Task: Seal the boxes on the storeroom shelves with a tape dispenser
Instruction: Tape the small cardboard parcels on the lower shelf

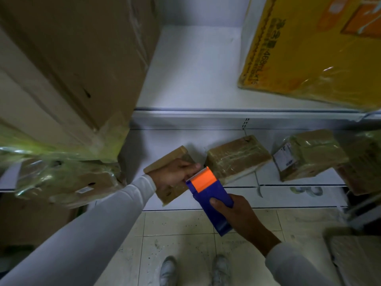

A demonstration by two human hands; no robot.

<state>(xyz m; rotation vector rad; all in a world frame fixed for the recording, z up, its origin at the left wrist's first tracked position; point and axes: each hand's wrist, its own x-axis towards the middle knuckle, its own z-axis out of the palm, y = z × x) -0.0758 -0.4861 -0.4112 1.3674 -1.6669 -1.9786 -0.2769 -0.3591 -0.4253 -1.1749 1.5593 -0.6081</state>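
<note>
Yellow carton point(309, 48), upper right of frame: side print reads "468mL×15" running vertically, other characters above it too blurred to read. White shipping label point(285, 156) on taped parcel point(309, 153), right of centre: print too small. White sticker point(84, 190) on wrapped box point(61, 180), lower left: unreadable.

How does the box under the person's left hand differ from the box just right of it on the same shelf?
The held box is flat, thin and mostly bare cardboard; the neighbouring box is thicker and wrapped in shiny tape. The left hand grips the held box; nothing touches the neighbouring box. Both are brown cardboard.
</note>
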